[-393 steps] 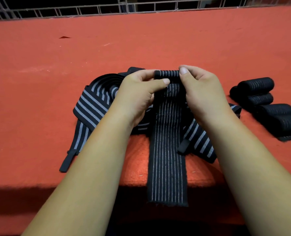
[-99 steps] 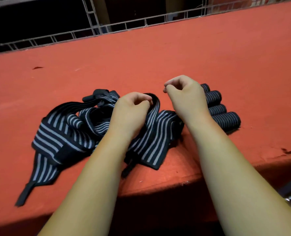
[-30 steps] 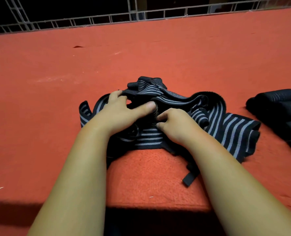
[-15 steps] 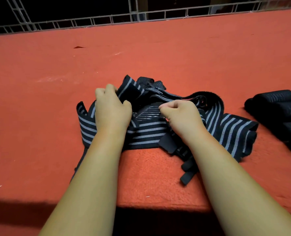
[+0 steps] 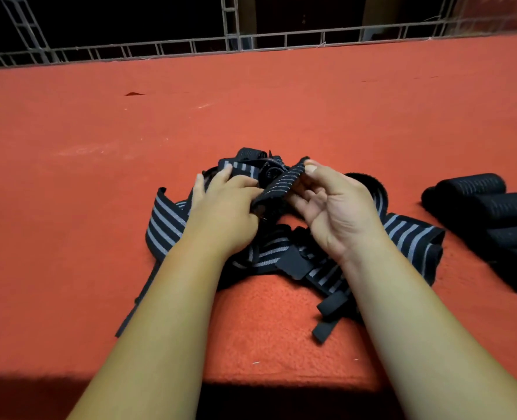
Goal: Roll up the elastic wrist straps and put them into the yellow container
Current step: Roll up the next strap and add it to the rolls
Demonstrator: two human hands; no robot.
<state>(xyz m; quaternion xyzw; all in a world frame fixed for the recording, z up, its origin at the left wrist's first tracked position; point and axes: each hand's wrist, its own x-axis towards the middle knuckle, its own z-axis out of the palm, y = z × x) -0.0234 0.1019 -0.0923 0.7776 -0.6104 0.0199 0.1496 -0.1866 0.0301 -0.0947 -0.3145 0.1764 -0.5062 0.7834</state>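
Head view: red felt surface [image 5: 281, 101], metal railing [image 5: 281, 40] behind, darkness beyond. Fingers of your left hand [image 5: 224, 210] and right hand [image 5: 339, 213] pinch one strap [image 5: 281, 183] above the tangled pile [image 5: 166, 219]; rolled straps [image 5: 493, 207] lie right.

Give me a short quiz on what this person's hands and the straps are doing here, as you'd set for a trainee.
1. What do the fingers of the right hand pinch? A) a rolled strap B) the striped strap C) nothing
2. True or false: the rolled straps lie to the left of the loose strap pile.
3. Fill in: the straps lie on a ___ table.
Key: 1 B; 2 false, they lie to its right; 3 red.
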